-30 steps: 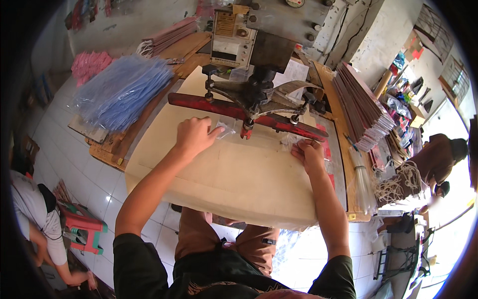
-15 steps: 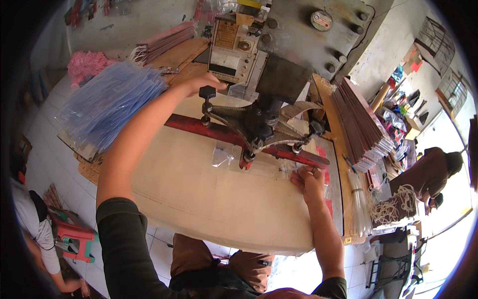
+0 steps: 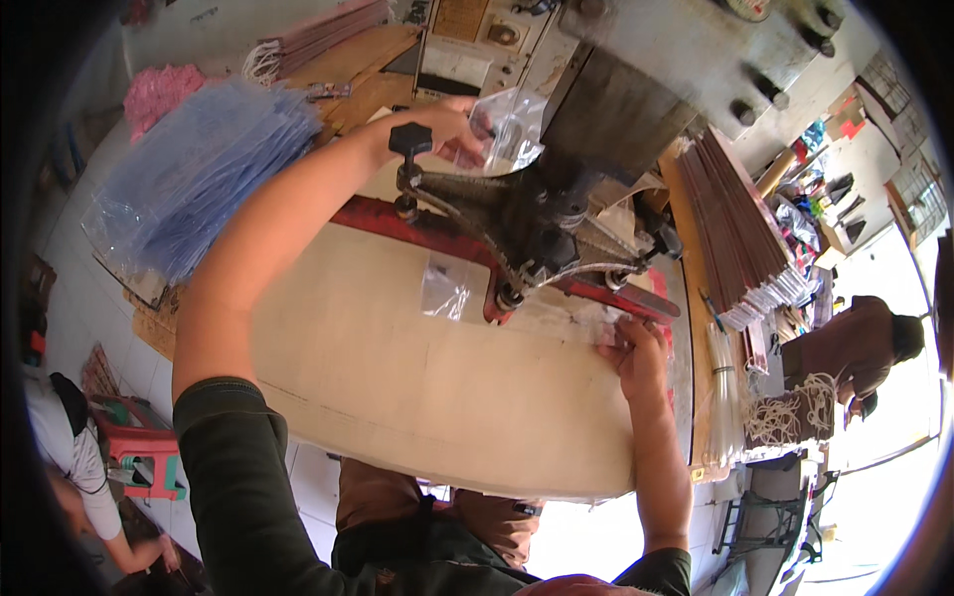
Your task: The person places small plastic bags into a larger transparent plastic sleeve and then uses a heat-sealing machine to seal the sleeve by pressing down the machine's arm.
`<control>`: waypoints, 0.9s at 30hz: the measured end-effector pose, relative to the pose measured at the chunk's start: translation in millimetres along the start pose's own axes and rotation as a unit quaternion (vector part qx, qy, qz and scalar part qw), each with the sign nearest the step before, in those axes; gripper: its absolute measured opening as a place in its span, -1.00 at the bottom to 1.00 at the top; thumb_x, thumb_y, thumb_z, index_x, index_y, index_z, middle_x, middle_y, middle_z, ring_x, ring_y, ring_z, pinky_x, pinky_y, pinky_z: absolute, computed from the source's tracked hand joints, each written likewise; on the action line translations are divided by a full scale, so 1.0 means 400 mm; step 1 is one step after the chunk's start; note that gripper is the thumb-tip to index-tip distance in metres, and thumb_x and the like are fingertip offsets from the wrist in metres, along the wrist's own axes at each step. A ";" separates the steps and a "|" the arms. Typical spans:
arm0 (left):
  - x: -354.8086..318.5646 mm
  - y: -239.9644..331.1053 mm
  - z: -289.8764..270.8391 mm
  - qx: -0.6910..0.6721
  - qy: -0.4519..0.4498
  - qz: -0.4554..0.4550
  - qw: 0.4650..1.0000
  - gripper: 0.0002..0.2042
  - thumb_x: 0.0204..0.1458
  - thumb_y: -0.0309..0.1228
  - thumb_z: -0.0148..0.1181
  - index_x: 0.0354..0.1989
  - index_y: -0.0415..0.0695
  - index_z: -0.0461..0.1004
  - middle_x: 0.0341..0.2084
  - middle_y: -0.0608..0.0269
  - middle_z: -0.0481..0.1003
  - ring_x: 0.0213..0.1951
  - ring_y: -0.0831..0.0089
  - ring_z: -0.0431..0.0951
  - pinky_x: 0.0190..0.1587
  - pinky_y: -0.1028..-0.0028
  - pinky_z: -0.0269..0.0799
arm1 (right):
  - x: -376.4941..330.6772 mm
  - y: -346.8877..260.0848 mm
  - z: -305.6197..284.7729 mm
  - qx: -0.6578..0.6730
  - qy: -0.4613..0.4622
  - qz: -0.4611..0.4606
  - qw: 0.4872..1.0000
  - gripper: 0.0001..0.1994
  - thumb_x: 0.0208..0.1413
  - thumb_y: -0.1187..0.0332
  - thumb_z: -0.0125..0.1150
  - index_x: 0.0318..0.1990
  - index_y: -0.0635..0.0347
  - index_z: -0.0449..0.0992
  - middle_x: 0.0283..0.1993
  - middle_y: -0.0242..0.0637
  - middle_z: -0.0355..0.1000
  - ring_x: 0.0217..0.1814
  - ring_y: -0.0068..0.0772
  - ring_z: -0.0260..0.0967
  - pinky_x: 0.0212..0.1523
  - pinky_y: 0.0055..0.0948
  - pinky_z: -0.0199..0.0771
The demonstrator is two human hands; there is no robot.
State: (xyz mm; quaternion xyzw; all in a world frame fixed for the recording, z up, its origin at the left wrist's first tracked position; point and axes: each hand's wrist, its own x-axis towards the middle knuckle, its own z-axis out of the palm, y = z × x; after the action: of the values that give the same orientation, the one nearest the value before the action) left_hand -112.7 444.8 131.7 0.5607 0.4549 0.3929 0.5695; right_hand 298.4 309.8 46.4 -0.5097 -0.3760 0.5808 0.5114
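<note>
My left hand reaches behind the press head, its fingers closed on the edge of a clear plastic piece. Nearer me, my right hand pinches the end of a clear plastic strip beside the right end of the red bar. The bar is fixed under the dark metal arms of the press, just over the beige work board. Another clear plastic flap sticks out in front of the bar. The bar hides part of the plastic between my hands.
Bluish plastic sheets are piled at the left, near a pink heap. Behind the press stands a control box. Folded brown bags and clear strips lie at the right. Other people sit at the left and right.
My left hand has moved right behind the press and now has the clear plastic piece in its fingers. The right hand stays near the bar's right end. The whole view has shifted slightly.
</note>
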 end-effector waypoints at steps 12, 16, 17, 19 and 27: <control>0.050 0.020 0.005 0.020 0.044 0.064 0.997 -0.68 0.08 -0.66 0.20 0.00 -0.13 0.39 -0.20 0.21 0.58 -0.26 0.38 0.65 -0.15 0.34 0.68 | 0.009 -0.002 -0.006 -0.064 -0.009 -0.013 0.998 -0.78 0.24 0.45 0.21 -0.01 0.34 0.47 -0.19 -0.28 0.52 -0.38 -0.54 0.45 -0.35 -0.47 0.65; 0.066 -0.009 -0.028 0.032 0.052 0.091 0.994 -0.67 0.08 -0.64 0.22 0.01 -0.12 0.37 -0.19 0.21 0.58 -0.27 0.40 0.64 -0.19 0.36 0.66 | -0.004 -0.007 0.032 -0.038 -0.021 -0.012 0.999 -0.77 0.26 0.47 0.18 0.02 0.36 0.48 -0.14 -0.23 0.54 -0.36 -0.54 0.45 -0.29 -0.47 0.68; 0.069 -0.007 -0.028 0.034 0.053 0.094 0.994 -0.67 0.08 -0.64 0.22 0.02 -0.12 0.37 -0.19 0.21 0.58 -0.27 0.40 0.63 -0.19 0.36 0.65 | -0.002 -0.007 0.031 -0.042 -0.022 -0.014 0.999 -0.77 0.26 0.48 0.18 0.02 0.37 0.48 -0.13 -0.22 0.55 -0.35 -0.54 0.46 -0.28 -0.46 0.69; 0.074 -0.003 -0.025 0.033 0.056 0.105 0.992 -0.66 0.09 -0.63 0.22 0.03 -0.11 0.37 -0.19 0.23 0.58 -0.26 0.42 0.63 -0.20 0.37 0.63 | 0.003 -0.005 0.024 -0.047 -0.026 -0.018 0.998 -0.77 0.26 0.49 0.17 0.03 0.37 0.48 -0.11 -0.20 0.55 -0.31 -0.52 0.48 -0.24 -0.45 0.70; 0.091 0.009 -0.033 0.125 0.081 0.166 0.975 -0.64 0.08 -0.53 0.28 0.07 -0.05 0.44 -0.19 0.37 0.59 -0.19 0.52 0.60 -0.25 0.46 0.53 | 0.027 0.017 0.003 0.021 -0.044 -0.031 0.998 -0.79 0.25 0.57 0.11 0.01 0.44 0.47 -0.04 -0.10 0.54 -0.08 -0.32 0.57 0.00 -0.36 0.69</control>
State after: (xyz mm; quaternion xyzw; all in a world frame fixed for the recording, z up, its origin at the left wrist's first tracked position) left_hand -115.0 483.5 133.0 0.6616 0.4454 0.4661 0.3830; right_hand 296.1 319.3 37.9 -0.4611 -0.4016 0.5937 0.5230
